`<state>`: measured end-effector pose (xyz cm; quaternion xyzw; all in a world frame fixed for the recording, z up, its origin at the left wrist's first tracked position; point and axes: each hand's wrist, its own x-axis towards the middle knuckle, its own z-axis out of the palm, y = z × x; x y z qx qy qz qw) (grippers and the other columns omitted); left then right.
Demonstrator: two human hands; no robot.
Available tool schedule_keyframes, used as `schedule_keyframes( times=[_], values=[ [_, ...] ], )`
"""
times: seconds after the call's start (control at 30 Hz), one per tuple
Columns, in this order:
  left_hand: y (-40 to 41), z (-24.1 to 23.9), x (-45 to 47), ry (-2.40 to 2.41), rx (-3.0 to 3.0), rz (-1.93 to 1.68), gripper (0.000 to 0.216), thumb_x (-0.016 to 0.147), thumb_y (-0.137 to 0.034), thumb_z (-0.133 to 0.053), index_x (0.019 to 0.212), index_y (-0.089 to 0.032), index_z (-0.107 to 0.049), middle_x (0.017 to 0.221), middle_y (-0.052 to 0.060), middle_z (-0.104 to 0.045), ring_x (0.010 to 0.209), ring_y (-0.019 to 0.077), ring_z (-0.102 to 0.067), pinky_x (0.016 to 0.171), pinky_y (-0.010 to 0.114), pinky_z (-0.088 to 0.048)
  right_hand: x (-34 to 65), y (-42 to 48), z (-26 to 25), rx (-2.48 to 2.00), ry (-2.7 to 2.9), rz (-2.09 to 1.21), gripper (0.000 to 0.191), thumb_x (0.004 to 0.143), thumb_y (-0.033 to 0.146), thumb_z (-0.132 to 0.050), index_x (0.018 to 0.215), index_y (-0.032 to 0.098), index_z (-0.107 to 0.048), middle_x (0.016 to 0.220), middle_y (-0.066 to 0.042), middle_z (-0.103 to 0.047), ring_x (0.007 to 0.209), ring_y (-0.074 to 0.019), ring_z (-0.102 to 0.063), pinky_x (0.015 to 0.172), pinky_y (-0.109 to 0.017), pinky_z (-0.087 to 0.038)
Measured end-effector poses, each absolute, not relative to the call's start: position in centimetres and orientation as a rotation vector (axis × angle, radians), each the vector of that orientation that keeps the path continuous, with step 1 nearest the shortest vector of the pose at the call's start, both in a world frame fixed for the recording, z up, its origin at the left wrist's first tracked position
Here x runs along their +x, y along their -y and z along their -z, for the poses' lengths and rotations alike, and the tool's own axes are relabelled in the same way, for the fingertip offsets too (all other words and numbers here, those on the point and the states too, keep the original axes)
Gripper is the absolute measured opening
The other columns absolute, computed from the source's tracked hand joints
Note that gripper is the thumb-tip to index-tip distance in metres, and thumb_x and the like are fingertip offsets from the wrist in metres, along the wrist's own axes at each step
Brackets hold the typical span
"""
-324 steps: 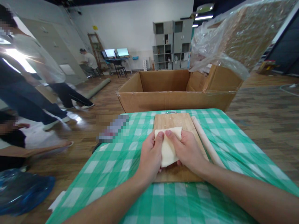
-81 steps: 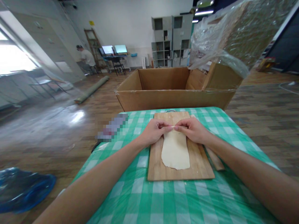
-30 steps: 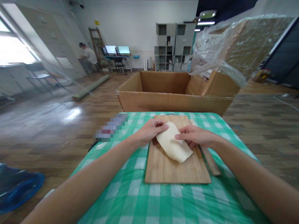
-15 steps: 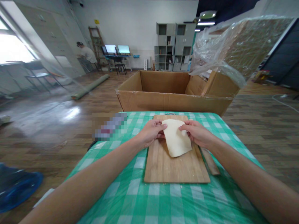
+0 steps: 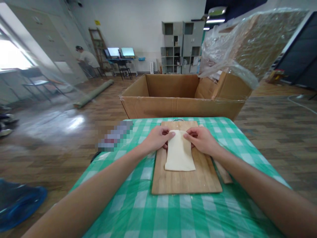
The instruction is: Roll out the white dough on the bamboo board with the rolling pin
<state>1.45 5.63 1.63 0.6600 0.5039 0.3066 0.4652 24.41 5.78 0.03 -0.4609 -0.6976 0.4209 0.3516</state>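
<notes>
Your desk (image 5: 170,215), dressed in green-and-white check, fills the foreground, with a big cardboard box (image 5: 148,107) beyond it at twelve o'clock. On the desk lies a chopping board (image 5: 187,183); just off its edge, at four o'clock, a rolling pin (image 5: 224,172) sits partly hidden by your right forearm (image 5: 247,173). Over the board is the sheet of dough (image 5: 180,152), its wider end at six o'clock; whether that end touches the wood is hard to tell. The step in hand looks like holding the sheet square, and the next move seems to call for an even, gentle pinch, since soft dough could stretch. Your left hand (image 5: 156,138) grasps its ten o'clock edge, your right hand (image 5: 203,140) its two o'clock edge, thumbs on top, dough between.
</notes>
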Motion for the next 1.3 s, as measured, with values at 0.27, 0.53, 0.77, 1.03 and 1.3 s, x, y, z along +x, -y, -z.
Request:
schedule_keyframes(
  times=[0.27, 0.53, 0.77, 1.03, 1.3],
  values=[
    [-5.8, -1.5, 1.4, -1.307, 2.081, -0.891, 0.024, 0.092, -0.038, -0.063, 0.090, -0.019, -0.077, 0.085, 0.004, -0.075, 0.076, 0.0175, -0.064, 0.066, 0.028, -0.045, 24.3, -5.2, -0.7, -1.193, 2.035, -0.601, 0.018, 0.093, 0.028, -0.064, 0.092, 0.019, -0.080, 0.091, -0.006, -0.079, 0.077, -0.0199, -0.069, 0.068, -0.030, -0.049],
    [-5.5, -1.2, 1.8, -1.257, 2.133, -0.938, 0.021, 0.095, -0.035, -0.061, 0.093, -0.020, -0.075, 0.083, 0.002, -0.073, 0.073, 0.0165, -0.061, 0.066, 0.027, -0.043, 24.4, -5.9, -0.2, -1.151, 2.056, -0.575, 0.020, 0.096, 0.032, -0.064, 0.097, 0.021, -0.081, 0.096, -0.006, -0.080, 0.083, -0.0217, -0.070, 0.076, -0.033, -0.050],
    [-5.8, -0.4, 1.4, -1.309, 2.389, -0.892, 0.019, 0.096, -0.028, -0.061, 0.094, -0.021, -0.079, 0.092, 0.005, -0.075, 0.082, 0.0193, -0.066, 0.081, 0.032, -0.049, 24.4, -6.1, 0.0, -1.169, 2.240, -0.244, 0.020, 0.097, 0.019, -0.061, 0.095, 0.019, -0.081, 0.097, -0.008, -0.078, 0.091, -0.0232, -0.068, 0.086, -0.036, -0.047],
    [-6.4, -0.7, -0.1, -1.154, 2.638, -0.656, 0.027, 0.099, -0.025, -0.053, 0.107, -0.023, -0.080, 0.099, 0.009, -0.071, 0.093, 0.0224, -0.065, 0.083, 0.033, -0.048, 24.5, -5.4, -0.4, -1.194, 2.498, 0.060, 0.026, 0.099, 0.014, -0.054, 0.103, 0.019, -0.078, 0.102, -0.012, -0.075, 0.100, -0.0272, -0.066, 0.091, -0.039, -0.046],
    [-6.2, -1.2, 0.0, -1.088, 2.861, -0.514, 0.035, 0.098, -0.018, -0.047, 0.112, -0.025, -0.079, 0.098, 0.011, -0.068, 0.095, 0.0249, -0.062, 0.085, 0.036, -0.047, 24.7, -5.5, 0.1, -1.009, 2.542, -0.122, 0.045, 0.094, 0.005, -0.050, 0.130, 0.022, -0.070, 0.128, -0.010, -0.072, 0.119, -0.0288, -0.066, 0.104, -0.043, -0.048]
  ],
)
